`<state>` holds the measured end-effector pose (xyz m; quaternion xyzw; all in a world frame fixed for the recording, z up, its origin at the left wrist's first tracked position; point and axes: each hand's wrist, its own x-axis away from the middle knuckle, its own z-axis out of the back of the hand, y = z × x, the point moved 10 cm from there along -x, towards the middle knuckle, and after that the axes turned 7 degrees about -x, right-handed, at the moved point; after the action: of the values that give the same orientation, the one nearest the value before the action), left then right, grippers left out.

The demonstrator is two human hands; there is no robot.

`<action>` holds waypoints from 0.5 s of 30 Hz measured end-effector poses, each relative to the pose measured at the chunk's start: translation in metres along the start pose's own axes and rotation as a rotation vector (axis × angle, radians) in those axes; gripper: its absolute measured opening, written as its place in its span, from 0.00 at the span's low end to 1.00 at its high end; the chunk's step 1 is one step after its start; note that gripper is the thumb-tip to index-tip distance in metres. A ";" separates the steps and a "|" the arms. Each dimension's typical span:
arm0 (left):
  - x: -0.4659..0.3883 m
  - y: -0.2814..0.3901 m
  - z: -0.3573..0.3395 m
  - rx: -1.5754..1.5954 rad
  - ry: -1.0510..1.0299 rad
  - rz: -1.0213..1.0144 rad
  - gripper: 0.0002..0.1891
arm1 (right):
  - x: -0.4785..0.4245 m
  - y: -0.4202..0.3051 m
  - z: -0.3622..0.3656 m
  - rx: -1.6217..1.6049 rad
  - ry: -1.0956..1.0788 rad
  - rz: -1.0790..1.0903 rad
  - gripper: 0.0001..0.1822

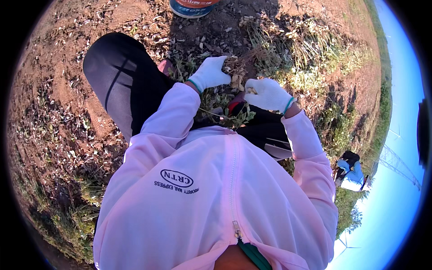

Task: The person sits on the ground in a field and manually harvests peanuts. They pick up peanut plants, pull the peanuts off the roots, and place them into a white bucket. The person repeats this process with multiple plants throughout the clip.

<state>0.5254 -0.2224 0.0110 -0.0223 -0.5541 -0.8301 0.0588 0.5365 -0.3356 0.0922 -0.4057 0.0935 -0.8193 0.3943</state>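
In a white knit glove, my left hand (211,72) is closed at the left side of a pulled peanut plant's root clump (236,69), with dry pods hanging among the roots. Green leaves (248,116) show below it, over my lap. My right hand (268,95), gloved alike, sits just right of the clump with its fingers curled. A pale peanut pod (251,90) shows between its thumb and fingers; whether it is still joined to the plant is hard to see.
A blue and orange bucket (194,8) stands ahead at the top edge. Pulled peanut plants (303,40) lie heaped ahead to the right. My bent knee (116,64) juts out at left. Another person (352,172) is farther off to the right. Dry leaves cover the soil.
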 end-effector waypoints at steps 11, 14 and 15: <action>-0.012 -0.010 -0.046 1.743 -0.391 0.209 0.21 | 0.028 -0.006 0.227 -1.168 1.317 0.492 0.07; -0.021 -0.013 -0.049 1.855 -0.507 0.144 0.21 | -0.042 -0.014 0.277 -1.080 1.191 0.462 0.13; -0.021 -0.013 -0.047 1.996 -0.611 0.163 0.21 | -0.075 -0.020 0.276 -1.152 1.084 0.476 0.20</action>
<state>0.5459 -0.2596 -0.0210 -0.2095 -0.9757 0.0518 -0.0363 0.7558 -0.2217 0.2375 -0.0621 0.7595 -0.6197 0.1878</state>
